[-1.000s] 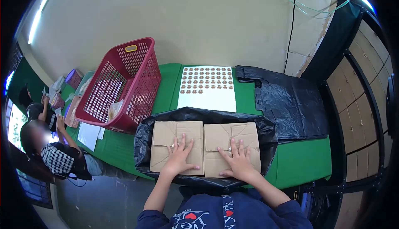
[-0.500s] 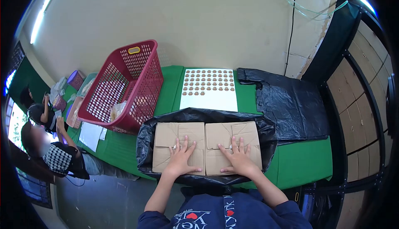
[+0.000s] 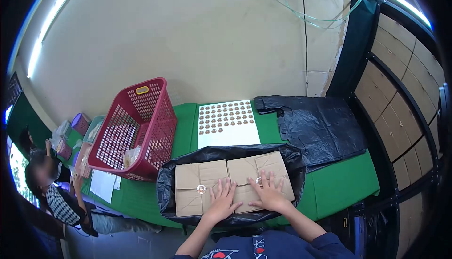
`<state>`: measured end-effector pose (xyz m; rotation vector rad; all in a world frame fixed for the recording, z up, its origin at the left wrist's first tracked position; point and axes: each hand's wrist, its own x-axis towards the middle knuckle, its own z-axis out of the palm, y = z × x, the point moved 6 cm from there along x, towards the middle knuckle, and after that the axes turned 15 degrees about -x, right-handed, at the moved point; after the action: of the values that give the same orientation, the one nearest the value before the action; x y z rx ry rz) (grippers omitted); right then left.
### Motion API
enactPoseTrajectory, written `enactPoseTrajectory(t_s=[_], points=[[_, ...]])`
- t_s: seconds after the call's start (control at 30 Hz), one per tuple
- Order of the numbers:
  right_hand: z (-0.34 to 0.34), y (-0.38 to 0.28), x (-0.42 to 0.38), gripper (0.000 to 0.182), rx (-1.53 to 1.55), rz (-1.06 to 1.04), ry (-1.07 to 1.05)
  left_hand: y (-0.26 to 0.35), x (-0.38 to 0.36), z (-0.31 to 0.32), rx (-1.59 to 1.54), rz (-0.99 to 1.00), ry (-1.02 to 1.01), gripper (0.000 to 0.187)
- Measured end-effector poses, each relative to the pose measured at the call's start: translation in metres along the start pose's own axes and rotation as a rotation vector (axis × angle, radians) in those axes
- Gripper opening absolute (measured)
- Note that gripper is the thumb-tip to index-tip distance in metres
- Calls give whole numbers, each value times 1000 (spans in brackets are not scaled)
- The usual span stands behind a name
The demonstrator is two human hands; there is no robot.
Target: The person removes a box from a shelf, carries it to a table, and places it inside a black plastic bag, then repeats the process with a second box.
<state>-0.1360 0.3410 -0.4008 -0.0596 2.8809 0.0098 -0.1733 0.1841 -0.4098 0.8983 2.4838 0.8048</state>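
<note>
Two brown cardboard boxes, a left box [image 3: 188, 201] and a right box [image 3: 277, 164], sit side by side inside an open black plastic bag [image 3: 166, 183]. My left hand [image 3: 222, 203] lies with fingers spread across the left box's inner edge, where the boxes meet. Flat on the right box rests my right hand [image 3: 270, 196], fingers apart. A round sticker [image 3: 201, 189] shows on the left box's flap seam. The right box's sticker [image 3: 259, 181] is partly covered by my right fingers. Around the boxes, the bag's rim stands loose.
Behind the bag lies a white sheet of round stickers [image 3: 229, 139]. Folded black bags [image 3: 322, 129] are to the right, a red basket [image 3: 160, 136] to the left on the green cloth [image 3: 339, 183]. Two people are at far left. Shelves hold cardboard boxes [image 3: 393, 127] at right.
My left hand has slid right toward the seam, uncovering the left box's sticker. The right box sits at a slight angle now. The camera view has tilted up.
</note>
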Motion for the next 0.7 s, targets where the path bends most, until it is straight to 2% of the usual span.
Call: enactPoseTrajectory(t_s=[0.23, 0.33, 0.43, 0.53, 0.63, 0.67, 0.7], points=[[-6, -2, -8, 84, -35, 11, 33, -5, 0, 5, 63, 41, 23, 80], [-15, 0, -23, 81, 225, 19, 161, 2, -3, -2, 25, 68, 76, 78], [-47, 2, -61, 76, 628, 66, 512, 23, -14, -15, 101, 105, 29, 74], [-68, 0, -101, 71, 422, 153, 692, 46, -24, -28, 65, 319, 53, 69], [-62, -3, -134, 68, 531, 244, 714, 57, -34, -28, -62, 466, 63, 68], [-59, -4, -144, 68, 567, 265, 732, 59, -39, -26, -159, 535, 9, 67], [-51, 0, -154, 67, 799, 233, 770, 61, -46, -22, -255, 606, -47, 67]])
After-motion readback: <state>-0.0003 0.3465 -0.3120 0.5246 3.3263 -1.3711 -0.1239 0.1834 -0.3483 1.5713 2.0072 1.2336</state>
